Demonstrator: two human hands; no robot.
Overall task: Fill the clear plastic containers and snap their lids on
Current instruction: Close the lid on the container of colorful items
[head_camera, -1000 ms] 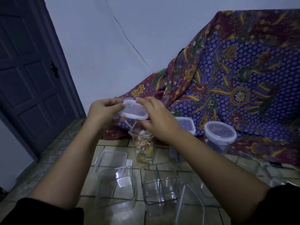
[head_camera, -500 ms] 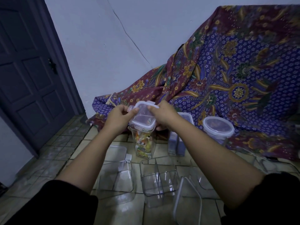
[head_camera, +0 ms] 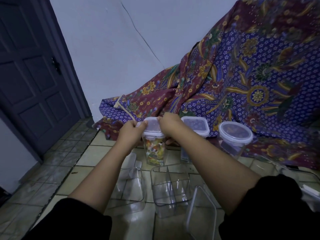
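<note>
A: Step?
B: Lid-snapping. Lid [head_camera: 153,127] sitting on tall tub [head_camera: 155,150] full of wrapped sweets, standing on tiled floor [head_camera: 83,163] just in front of patterned cloth [head_camera: 242,87].
A: Hands?
B: Left hand [head_camera: 132,133] clamped on lid's left edge, thumb on top. Right hand [head_camera: 168,124] curled over right edge, fingers tight on lid.
A: Seated flat?
B: Looks about level; clips hidden, can't tell if latched.
A: Next?
B: Probably pressing side clips down, tub kept upright.
A: Rest?
B: Two lidded tubs [head_camera: 196,126] [head_camera: 234,135] to the right. Empty tubs [head_camera: 170,187] [head_camera: 129,191] and loose lid [head_camera: 201,217] nearer, not yet filled.
</note>
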